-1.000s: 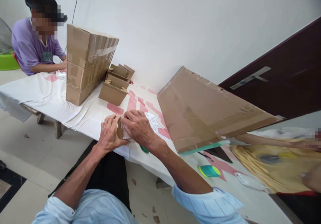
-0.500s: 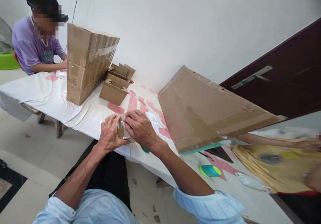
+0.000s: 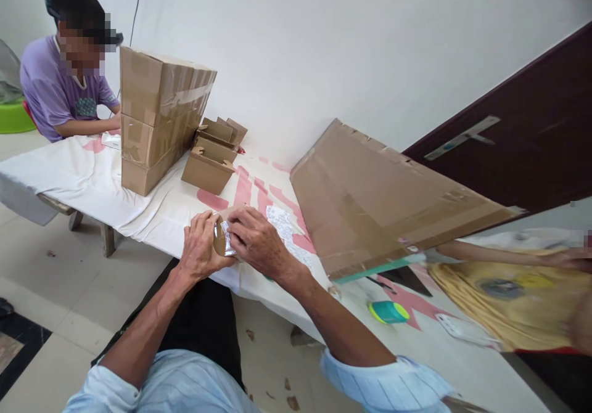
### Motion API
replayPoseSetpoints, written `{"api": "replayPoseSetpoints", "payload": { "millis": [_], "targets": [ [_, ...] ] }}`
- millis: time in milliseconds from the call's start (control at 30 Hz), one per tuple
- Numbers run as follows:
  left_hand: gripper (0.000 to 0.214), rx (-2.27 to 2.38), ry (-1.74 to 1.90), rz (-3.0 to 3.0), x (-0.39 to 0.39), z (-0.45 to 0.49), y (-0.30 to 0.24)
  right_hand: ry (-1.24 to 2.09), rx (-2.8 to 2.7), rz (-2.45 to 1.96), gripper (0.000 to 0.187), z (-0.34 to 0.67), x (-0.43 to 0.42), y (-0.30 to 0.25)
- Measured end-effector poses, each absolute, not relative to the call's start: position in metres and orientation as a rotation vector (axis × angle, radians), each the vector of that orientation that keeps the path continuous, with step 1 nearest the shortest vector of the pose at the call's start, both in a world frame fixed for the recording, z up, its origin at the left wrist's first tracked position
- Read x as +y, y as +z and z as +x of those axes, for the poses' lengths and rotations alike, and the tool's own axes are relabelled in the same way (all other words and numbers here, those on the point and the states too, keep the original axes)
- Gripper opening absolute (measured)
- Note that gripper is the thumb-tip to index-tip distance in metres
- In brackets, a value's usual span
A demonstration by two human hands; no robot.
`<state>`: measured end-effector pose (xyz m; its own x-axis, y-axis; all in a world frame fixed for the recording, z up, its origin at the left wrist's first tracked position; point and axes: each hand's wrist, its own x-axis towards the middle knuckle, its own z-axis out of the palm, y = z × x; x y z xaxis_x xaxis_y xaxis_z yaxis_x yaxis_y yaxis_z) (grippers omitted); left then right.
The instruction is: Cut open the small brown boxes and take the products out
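Near the table's front edge, my left hand [image 3: 200, 246] is closed around a small brown cardboard box [image 3: 219, 238], its thumb along the lower side. On the other side, my right hand [image 3: 256, 240] has its fingers bent in a pinch at a shiny silvery-white piece [image 3: 227, 238] on the box's open-looking end. Whether that piece is a packet or a film, I cannot tell. Both palms hide much of the box. Just beyond my right hand lies a white sheet with grey printed marks [image 3: 289, 231].
Taped cardboard cartons [image 3: 148, 117] are stacked at left, with open small boxes [image 3: 209, 169] beside them. A large cardboard panel [image 3: 370, 203] leans at right. Past it are a teal cup [image 3: 388, 312] and another person's arm [image 3: 499, 254]. A person in purple [image 3: 69, 92] sits at far left.
My right hand has shifted slightly at the box's end, and more of the silvery-white piece now shows. The left hand keeps its hold. The view has moved a little.
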<state>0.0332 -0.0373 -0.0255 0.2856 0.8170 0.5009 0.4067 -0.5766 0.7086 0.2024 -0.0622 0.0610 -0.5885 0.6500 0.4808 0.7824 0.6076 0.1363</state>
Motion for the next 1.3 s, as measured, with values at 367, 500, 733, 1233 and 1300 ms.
{"api": "replayPoseSetpoints", "payload": {
  "millis": [367,500,733,1233,1300],
  "targets": [
    [0.099,1.093,1.232,2.105,-0.037,0.032,-0.025,-0.463,-2.424,-1.157,0.027,0.202,-0.061,0.055],
    [0.098,1.098,1.229,2.104,-0.038,0.031,-0.025,-0.44,-2.433,-1.194,0.027,0.202,-0.063,0.054],
    [0.096,1.096,1.237,2.101,-0.037,0.032,-0.027,-0.452,-2.436,-1.155,0.027,0.196,-0.062,0.054],
    [0.104,0.875,1.134,1.942,0.004,-0.036,-0.053,-0.035,-1.888,-1.361,0.028,0.248,-0.056,-0.007],
    [0.102,0.848,1.157,1.904,0.005,-0.037,-0.054,0.005,-1.871,-1.367,0.025,0.25,-0.057,-0.016]
  ]
}}
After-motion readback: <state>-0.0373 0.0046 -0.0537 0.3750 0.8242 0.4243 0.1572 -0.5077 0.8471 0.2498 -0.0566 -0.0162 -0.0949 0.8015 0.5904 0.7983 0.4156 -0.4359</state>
